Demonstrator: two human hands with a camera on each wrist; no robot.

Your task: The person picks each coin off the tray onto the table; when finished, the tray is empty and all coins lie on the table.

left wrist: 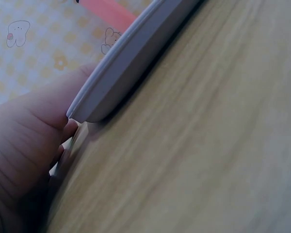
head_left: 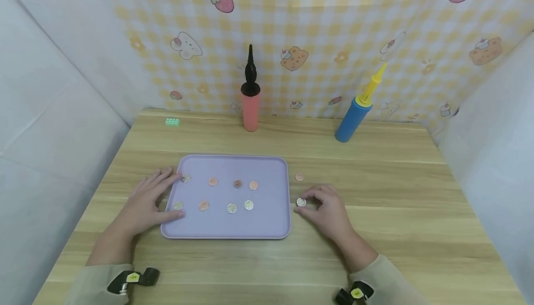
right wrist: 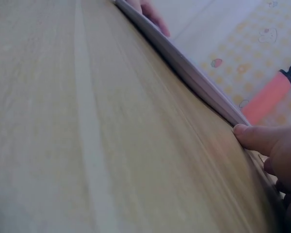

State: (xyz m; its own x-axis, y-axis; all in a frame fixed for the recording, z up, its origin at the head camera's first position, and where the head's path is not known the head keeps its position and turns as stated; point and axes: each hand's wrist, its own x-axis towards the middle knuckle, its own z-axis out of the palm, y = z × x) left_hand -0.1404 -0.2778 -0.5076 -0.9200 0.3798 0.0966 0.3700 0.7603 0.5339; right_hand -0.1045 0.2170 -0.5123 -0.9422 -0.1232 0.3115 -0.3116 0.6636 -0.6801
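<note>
A lilac tray lies on the wooden table with two loose rows of coins on it, some copper-coloured, some silvery. My left hand rests at the tray's left edge with fingers spread. Its thumb and forefinger reach over the rim, close to a silvery coin and another coin. Just right of the tray, my right hand pinches a silver coin by its edges between thumb and forefinger, low over the table. A copper coin lies flat on the wood beyond that hand.
A pink balloon pump with a black top stands at the back of the table. Right of it stands a blue and yellow pump. A small mint-green toy brick lies at the back left. A checked cloth hangs behind.
</note>
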